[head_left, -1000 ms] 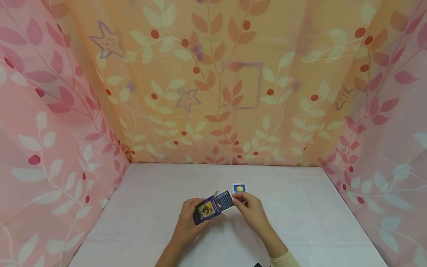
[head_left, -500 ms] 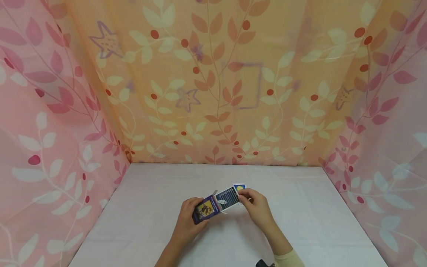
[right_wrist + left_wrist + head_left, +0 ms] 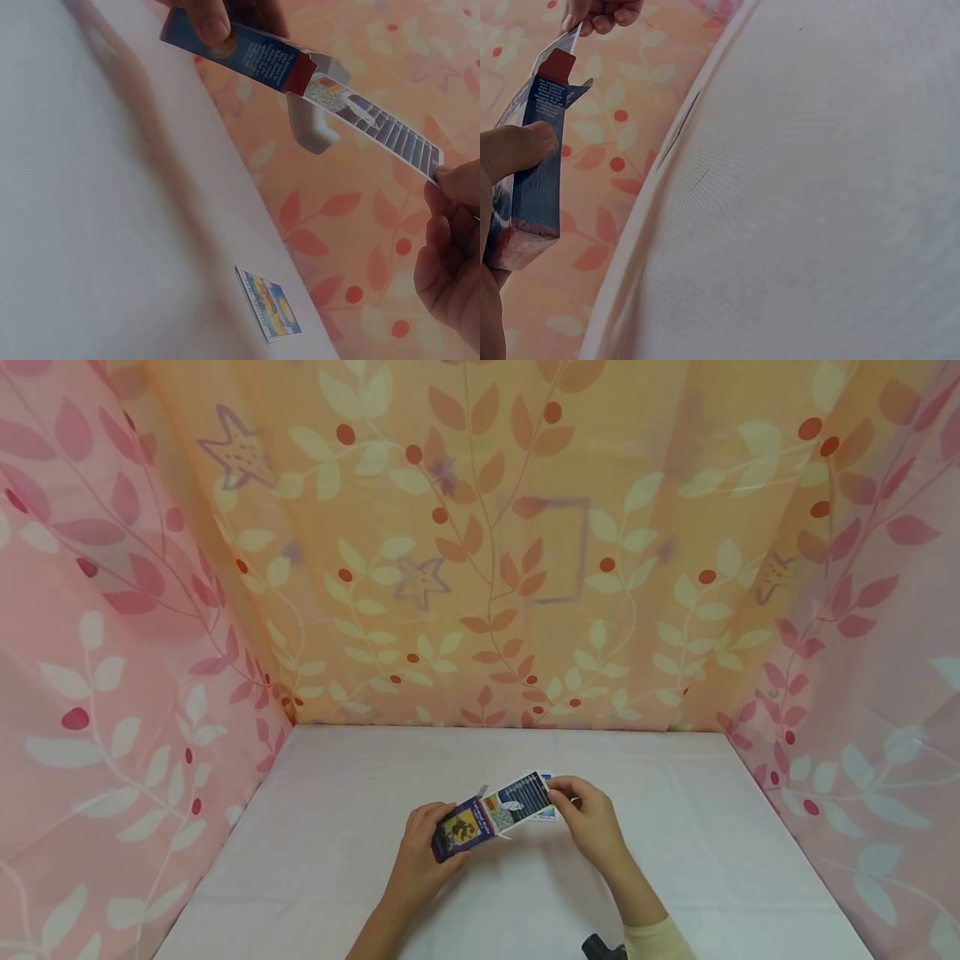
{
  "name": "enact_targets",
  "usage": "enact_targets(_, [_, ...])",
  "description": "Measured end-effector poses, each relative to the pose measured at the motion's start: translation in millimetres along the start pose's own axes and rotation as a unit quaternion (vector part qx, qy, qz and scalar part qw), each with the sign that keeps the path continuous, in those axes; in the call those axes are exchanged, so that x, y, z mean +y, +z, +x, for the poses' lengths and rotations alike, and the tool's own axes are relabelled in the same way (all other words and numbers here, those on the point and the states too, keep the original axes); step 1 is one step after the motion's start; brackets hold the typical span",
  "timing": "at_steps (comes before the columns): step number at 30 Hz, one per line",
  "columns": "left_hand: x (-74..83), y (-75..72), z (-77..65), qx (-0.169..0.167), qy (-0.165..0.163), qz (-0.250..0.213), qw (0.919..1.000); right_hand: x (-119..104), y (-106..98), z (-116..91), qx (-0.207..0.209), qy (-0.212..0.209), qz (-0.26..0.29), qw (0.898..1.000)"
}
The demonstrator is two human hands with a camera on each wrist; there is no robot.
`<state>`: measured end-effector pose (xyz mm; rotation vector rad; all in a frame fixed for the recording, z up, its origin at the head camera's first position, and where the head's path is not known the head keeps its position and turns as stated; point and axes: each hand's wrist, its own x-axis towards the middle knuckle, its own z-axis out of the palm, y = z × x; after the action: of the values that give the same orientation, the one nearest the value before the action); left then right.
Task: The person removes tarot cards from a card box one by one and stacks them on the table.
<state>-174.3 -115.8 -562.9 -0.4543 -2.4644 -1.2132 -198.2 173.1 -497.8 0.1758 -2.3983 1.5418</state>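
- Left hand (image 3: 422, 858) grips an oblong cardboard box (image 3: 459, 831) above the white tabletop (image 3: 360, 777).
- Right hand (image 3: 594, 825) pinches a thin, dark-striped card (image 3: 519, 800), partly inside the box.
- Sun-printed card (image 3: 271, 306) lies flat on the tabletop.

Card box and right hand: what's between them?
A card, sticking out of the card box and pinched at its far end by the right hand. Shows in the head view, clearest in the right wrist view.

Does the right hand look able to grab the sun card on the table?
Probably not: the right hand pinches the striped card sticking out of the box. Nothing lies on the sun card.
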Motion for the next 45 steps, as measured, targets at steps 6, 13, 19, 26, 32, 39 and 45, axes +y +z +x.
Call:
enact_targets(6, [-1.5, -0.3, -1.2, 0.003, 0.000, 0.002, 1.0000, -2, -6, 2, 0.006, 0.004, -0.009, 1.000])
enact_targets(13, [-3.5, -0.5, -2.6, 0.006, 0.016, 0.010, 0.9998, -1, -11, 1, 0.017, -0.013, -0.027, 0.999])
enact_targets(19, [-2.8, -1.8, -0.9, 0.006, 0.018, -0.009, 0.9998, 0, -16, 5, 0.023, -0.015, -0.046, 0.999])
enact_targets(26, [-2.8, -1.2, -0.1, 0.010, 0.023, -0.006, 0.9997, 1, -26, 19, 0.014, -0.020, -0.047, 0.999])
enact_targets(32, [-3.0, -0.8, 0.2, 0.009, 0.026, 0.000, 0.9996, 5, -33, 34, -0.001, -0.027, -0.057, 0.998])
enact_targets(39, [-2.8, -0.7, 0.9, 0.007, 0.013, -0.019, 0.9997, 15, -37, 54, -0.021, -0.041, -0.083, 0.996])
enact_targets(45, [-2.9, 0.0, 0.1, 0.015, 0.024, -0.020, 0.9994, 24, -38, 73, -0.048, -0.039, -0.106, 0.992])
